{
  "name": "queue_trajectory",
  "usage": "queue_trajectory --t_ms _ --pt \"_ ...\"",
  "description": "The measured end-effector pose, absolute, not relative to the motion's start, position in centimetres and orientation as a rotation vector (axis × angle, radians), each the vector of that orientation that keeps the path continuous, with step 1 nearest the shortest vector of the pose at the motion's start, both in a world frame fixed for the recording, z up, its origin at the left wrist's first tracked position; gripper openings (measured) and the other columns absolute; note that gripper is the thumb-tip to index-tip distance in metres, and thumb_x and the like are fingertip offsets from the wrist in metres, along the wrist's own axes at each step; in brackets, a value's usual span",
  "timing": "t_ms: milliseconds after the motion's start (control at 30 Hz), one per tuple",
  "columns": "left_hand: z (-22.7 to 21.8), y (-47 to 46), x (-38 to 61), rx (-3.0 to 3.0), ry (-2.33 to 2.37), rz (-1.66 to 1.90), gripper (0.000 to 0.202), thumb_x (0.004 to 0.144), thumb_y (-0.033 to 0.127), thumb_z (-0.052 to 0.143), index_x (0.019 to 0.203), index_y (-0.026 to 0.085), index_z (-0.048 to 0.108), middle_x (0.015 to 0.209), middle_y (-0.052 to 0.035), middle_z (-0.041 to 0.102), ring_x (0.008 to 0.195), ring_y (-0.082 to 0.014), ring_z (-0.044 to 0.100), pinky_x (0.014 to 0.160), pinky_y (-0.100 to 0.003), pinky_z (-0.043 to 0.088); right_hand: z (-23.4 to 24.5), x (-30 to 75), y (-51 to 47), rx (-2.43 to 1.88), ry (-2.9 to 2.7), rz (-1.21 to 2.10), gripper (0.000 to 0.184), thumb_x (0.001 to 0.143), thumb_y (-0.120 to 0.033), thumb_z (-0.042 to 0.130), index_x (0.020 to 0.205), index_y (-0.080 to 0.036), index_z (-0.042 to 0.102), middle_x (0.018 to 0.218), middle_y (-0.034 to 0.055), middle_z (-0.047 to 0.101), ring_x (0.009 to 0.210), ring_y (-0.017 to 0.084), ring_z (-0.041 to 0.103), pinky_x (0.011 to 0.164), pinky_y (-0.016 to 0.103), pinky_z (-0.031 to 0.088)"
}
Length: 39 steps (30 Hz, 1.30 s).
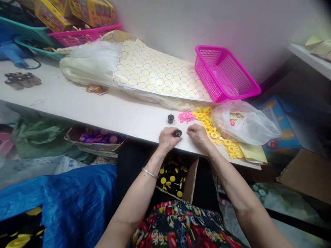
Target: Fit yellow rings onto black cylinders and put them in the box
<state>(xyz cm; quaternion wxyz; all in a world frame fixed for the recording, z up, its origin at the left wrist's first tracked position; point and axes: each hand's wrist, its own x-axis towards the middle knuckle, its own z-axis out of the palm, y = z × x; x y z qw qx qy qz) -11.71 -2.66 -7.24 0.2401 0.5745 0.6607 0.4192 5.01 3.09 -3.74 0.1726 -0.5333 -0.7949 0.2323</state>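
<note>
Lap box: cardboard box (191, 179) below the tabletop edge, holding many black-and-yellow pieces (172, 178); whether these are finished cannot be told.
Left grip: my left grip (167, 137) is curled closed around a round black piece (177, 133), face up, over the near edge of the tabletop (129, 110).
Black piece: a few small coloured spots show on its face, no yellow ring; I judge it part-done.
Right grip: my right grip (198, 134) is low by the tabletop, fingertips drawn close together; cannot tell whether a small bit is between them.
Yellow rings: loose yellow rings (214, 134) strewn right of my right grip; plenty left.
Pink bits: small heap of pink bits (186, 117) beyond both grips, unused.
Second black piece: another black piece (170, 119) standing just left of the heap, apart from my grips.
Bag: clear plastic bag (254, 125) beside the rings, multicoloured bits inside.
Far side: oval-sticker sheets (160, 74), then a pink basket (208, 77) touching their right end.
</note>
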Motion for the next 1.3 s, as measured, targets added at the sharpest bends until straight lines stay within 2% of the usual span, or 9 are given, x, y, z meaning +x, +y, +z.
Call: queue_trajectory --t_ms 100,367,533,733,967,1033,1200,1300 --pt "-7.0 -2.7 -11.7 1.618 1.790 1.136 0.034 0.053 0.026 0.076 0.085 0.026 0.068 0.082 0.0008 0.063 0.085 -0.0192 0.055 0.079 -0.030 0.044 -3.4 4.4 2.1 -1.514 -2.277 0.525 0.017 0.078 -0.018 0.048 0.075 -0.017 0.065 0.083 0.0042 0.060 0.078 0.016 0.054 0.070 0.026 0.038" --pt "-7.2 -2.8 -11.6 1.761 1.779 1.144 0.015 0.062 0.031 0.070 0.076 0.026 0.067 0.072 0.0021 0.063 0.075 -0.0168 0.051 0.070 -0.029 0.041 -2.1 2.5 0.9 -1.093 -2.247 0.597 0.013 0.079 -0.017 0.053 0.072 -0.018 0.064 0.074 0.0016 0.055 0.077 0.015 0.051 0.071 0.024 0.039" --pt "-7.3 -2.7 -11.7 1.785 1.763 1.143 0.017 0.060 0.026 0.069 0.077 0.026 0.066 0.075 0.0023 0.064 0.075 -0.0167 0.051 0.070 -0.028 0.041 -1.9 1.9 1.0 -1.150 -2.424 0.468 0.016 0.081 -0.018 0.053 0.075 -0.019 0.068 0.076 0.0024 0.055 0.080 0.016 0.049 0.069 0.025 0.036" --pt "-6.8 -3.0 -11.6 1.761 1.769 1.124 0.012 0.065 0.029 0.066 0.076 0.026 0.067 0.076 0.0016 0.065 0.077 -0.0176 0.052 0.072 -0.029 0.040 -1.3 1.6 1.1 -1.196 -2.617 0.349 0.019 0.083 -0.021 0.050 0.079 -0.019 0.069 0.077 0.0043 0.055 0.080 0.017 0.047 0.068 0.026 0.034" --pt "-6.4 -3.0 -11.7 1.747 1.767 1.110 0.013 0.062 0.028 0.067 0.075 0.026 0.068 0.071 0.0015 0.064 0.073 -0.0177 0.050 0.067 -0.029 0.039 0.3 0.2 0.5 -1.317 -2.758 0.237 0.021 0.080 -0.013 0.045 0.080 -0.014 0.066 0.080 0.0083 0.058 0.080 0.020 0.049 0.063 0.028 0.032" --pt "-6.5 -2.9 -11.8 1.737 1.768 1.125 0.014 0.062 0.029 0.067 0.076 0.027 0.068 0.070 0.0017 0.063 0.073 -0.0175 0.051 0.066 -0.028 0.040 0.4 0.1 0.5 -1.334 -2.728 0.288 0.021 0.080 -0.014 0.046 0.080 -0.014 0.067 0.079 0.0077 0.058 0.080 0.019 0.050 0.063 0.027 0.033" --pt "-7.1 -2.4 -11.8 1.715 1.797 1.169 0.020 0.060 0.032 0.069 0.080 0.027 0.070 0.074 0.0012 0.064 0.076 -0.0176 0.054 0.070 -0.028 0.043 -0.5 2.2 0.5 -1.200 -2.368 0.697 0.015 0.078 -0.015 0.052 0.081 -0.015 0.066 0.078 0.0023 0.057 0.075 0.013 0.052 0.069 0.022 0.039" --pt "-7.5 -2.3 -11.8 1.657 1.808 1.178 0.030 0.054 0.032 0.075 0.083 0.026 0.070 0.080 0.0000 0.064 0.080 -0.0188 0.056 0.074 -0.030 0.045 -1.3 4.7 0.6 -1.303 -2.087 0.686 0.012 0.074 -0.016 0.057 0.082 -0.014 0.065 0.077 0.0019 0.057 0.075 0.013 0.053 0.072 0.023 0.041"
